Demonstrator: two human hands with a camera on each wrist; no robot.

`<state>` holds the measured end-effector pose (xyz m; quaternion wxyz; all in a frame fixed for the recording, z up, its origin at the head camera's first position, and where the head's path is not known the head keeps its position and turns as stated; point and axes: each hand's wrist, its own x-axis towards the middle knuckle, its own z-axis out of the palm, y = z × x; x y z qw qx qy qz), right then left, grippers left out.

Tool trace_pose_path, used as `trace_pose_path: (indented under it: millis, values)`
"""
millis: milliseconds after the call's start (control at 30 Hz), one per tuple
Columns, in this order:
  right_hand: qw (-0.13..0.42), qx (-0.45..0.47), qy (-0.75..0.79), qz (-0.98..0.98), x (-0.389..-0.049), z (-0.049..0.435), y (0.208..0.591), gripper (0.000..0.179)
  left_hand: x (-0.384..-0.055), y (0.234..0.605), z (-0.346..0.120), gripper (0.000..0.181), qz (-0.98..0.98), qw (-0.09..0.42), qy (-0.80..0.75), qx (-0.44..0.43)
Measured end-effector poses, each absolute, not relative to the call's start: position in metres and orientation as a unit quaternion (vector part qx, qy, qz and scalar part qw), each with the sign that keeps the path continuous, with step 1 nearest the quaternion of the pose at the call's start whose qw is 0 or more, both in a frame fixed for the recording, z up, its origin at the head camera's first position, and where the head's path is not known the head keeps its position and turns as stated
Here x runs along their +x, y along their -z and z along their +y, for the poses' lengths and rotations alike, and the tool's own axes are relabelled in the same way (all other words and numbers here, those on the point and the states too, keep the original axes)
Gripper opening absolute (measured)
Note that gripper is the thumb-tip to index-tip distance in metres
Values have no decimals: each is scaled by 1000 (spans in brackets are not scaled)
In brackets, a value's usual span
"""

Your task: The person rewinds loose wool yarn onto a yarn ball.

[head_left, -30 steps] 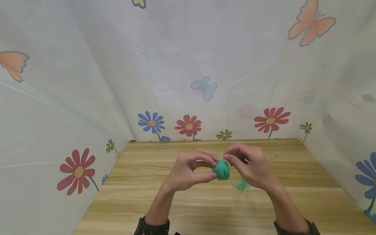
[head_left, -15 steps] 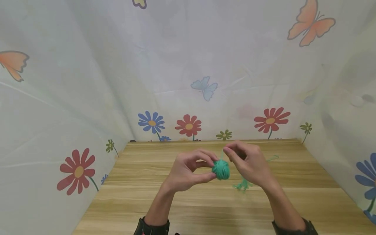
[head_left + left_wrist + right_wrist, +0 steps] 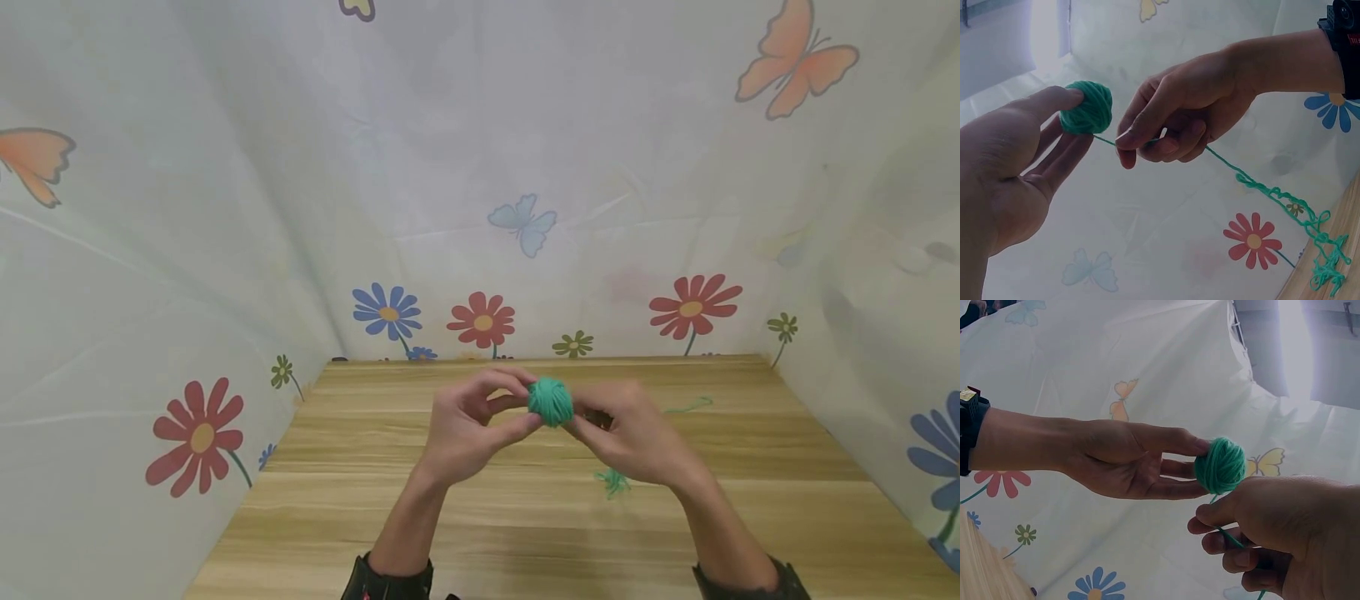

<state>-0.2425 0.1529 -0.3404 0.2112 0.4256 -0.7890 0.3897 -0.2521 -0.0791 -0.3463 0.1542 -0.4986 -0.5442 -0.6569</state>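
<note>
Pinching the ball point(image 3: 551, 402) between thumb and fingers, your left hand point(image 3: 476, 425) has it above the table point(image 3: 525, 542) in the head view. The ball sits between the two hands, at the left fingertips; your right hand point(image 3: 630, 433) is just beside its other side, contact not certain from here. A tangle point(image 3: 613, 482) rests on the table, and a loose strand point(image 3: 688, 406) lies past your right hand. A floral curtain point(image 3: 450, 167) stands behind.

In the left wrist view, a gap shows between ball and right hand. The yarn point(image 3: 1225, 160) runs from the ball's underside into your right thumb and forefinger, which pinch it, then on to the tangle.

In the right wrist view, your left thumb and fingers grip one side of the ball; your right fingers are curled, the yarn passing through them.
</note>
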Motion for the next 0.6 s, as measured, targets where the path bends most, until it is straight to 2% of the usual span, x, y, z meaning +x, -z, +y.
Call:
trace_pose_path:
  millis: [267, 600]
  values:
    - [183, 473, -391, -768, -234, 150, 334, 18, -245, 337, -79, 30, -572, 198, 650, -460]
    - [206, 532, -454, -685, -211, 147, 314, 36, -243, 334, -77, 27, -607, 212, 619, -451]
